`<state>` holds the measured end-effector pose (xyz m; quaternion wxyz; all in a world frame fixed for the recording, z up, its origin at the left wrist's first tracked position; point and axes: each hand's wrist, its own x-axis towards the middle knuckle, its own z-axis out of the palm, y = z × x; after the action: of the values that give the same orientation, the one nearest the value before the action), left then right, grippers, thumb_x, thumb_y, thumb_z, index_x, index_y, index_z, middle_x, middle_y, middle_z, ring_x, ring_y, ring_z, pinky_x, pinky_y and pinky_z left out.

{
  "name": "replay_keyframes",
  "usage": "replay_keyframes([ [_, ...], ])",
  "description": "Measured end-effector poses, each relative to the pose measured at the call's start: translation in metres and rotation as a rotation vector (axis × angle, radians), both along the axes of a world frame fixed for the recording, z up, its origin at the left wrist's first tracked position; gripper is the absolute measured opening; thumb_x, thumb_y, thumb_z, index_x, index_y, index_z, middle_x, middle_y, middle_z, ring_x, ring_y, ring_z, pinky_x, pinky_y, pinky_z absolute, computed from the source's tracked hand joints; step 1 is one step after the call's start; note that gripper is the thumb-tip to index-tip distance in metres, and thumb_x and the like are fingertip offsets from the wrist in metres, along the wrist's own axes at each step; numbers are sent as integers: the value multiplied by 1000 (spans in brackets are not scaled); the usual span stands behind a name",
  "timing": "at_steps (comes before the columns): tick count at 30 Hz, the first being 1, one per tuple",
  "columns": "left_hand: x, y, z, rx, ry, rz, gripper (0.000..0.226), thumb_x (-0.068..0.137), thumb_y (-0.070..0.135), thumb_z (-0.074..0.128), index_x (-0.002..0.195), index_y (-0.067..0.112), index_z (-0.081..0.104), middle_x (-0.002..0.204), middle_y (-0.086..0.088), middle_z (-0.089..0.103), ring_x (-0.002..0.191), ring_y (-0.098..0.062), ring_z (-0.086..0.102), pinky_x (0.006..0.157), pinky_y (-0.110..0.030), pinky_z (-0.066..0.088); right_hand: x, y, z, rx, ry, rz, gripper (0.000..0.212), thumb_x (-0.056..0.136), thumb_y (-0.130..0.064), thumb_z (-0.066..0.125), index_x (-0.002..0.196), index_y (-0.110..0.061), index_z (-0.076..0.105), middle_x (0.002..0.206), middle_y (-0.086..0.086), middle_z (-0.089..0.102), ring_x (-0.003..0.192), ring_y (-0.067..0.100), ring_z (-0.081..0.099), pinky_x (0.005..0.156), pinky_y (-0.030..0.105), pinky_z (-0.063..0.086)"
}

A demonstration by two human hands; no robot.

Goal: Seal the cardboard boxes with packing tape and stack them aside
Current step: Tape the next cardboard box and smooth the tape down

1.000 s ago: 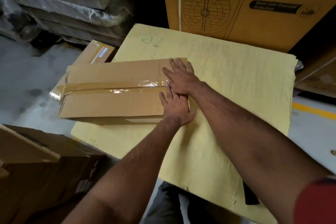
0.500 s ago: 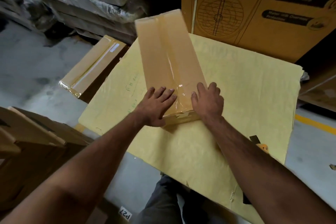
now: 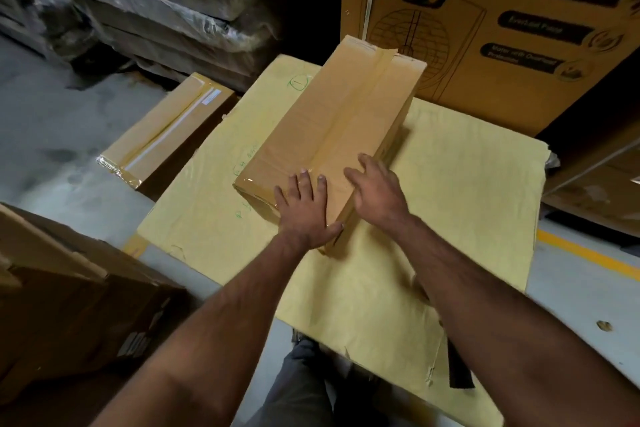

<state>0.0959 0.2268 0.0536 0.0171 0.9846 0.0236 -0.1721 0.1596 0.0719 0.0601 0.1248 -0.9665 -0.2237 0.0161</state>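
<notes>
The long brown cardboard box (image 3: 332, 135) lies on the pale yellow sheet-covered surface (image 3: 450, 204), its length running away from the person toward the big printed carton (image 3: 502, 28) that stands behind. In the head view, a strip of clear packing tape (image 3: 349, 114) runs down the middle seam of the top and wraps over both ends. The left hand (image 3: 304, 208) lies flat with fingers straight over the near end of the box, pressing the tape down over the near edge. The right hand (image 3: 377, 191) rests on the near right edge with fingers loosely spread, holding nothing. Another taped cardboard box (image 3: 166, 135) lies on the grey floor (image 3: 52, 121) just left of the surface, and a dark open carton (image 3: 76, 302) sits at the lower left.

The step in hand seems to be smoothing the tape end, so the sealing of this box looks almost done. The next move likely calls for both hands to grip the box along its sides, lift it level, since it is long, and set it beside or on the taped one on the floor
</notes>
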Motion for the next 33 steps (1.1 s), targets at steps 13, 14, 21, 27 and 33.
replay_keyframes([
  [13,13,77,16,70,-41,-52,92,93,51,53,157,13,-1,165,-20,-2,151,-41,2,121,-58,10,-12,-8,-11,-241,156,-384,115,69,-92,42,158,-25,13,165,18,-3,152,37,-5,113,67,-6],
  [14,10,58,11,50,-52,-81,95,94,53,51,157,18,-9,165,-18,-11,151,-42,-5,120,-59,7,-21,-10,-17,-239,99,-458,115,69,-92,41,157,-22,19,165,19,1,152,38,-1,113,68,-3],
  [21,11,40,0,176,-115,-21,97,95,43,54,155,24,-19,166,-14,-10,152,-37,-3,118,-65,6,-14,-17,-23,-262,55,-462,102,79,-87,35,157,-22,18,164,10,17,152,29,13,113,67,10],
  [27,19,33,5,146,-160,-27,92,91,52,50,157,22,-6,163,-19,7,149,-40,12,120,-57,12,46,-43,-8,-284,172,-219,99,87,-72,48,158,-22,0,167,7,-6,153,27,-5,117,66,2],
  [33,18,24,-1,157,-200,28,93,84,58,53,156,16,14,156,-23,23,143,-41,21,117,-60,15,42,-51,-12,-93,175,-203,92,90,-73,37,159,-20,6,166,11,-8,153,27,-8,118,59,-8],
])
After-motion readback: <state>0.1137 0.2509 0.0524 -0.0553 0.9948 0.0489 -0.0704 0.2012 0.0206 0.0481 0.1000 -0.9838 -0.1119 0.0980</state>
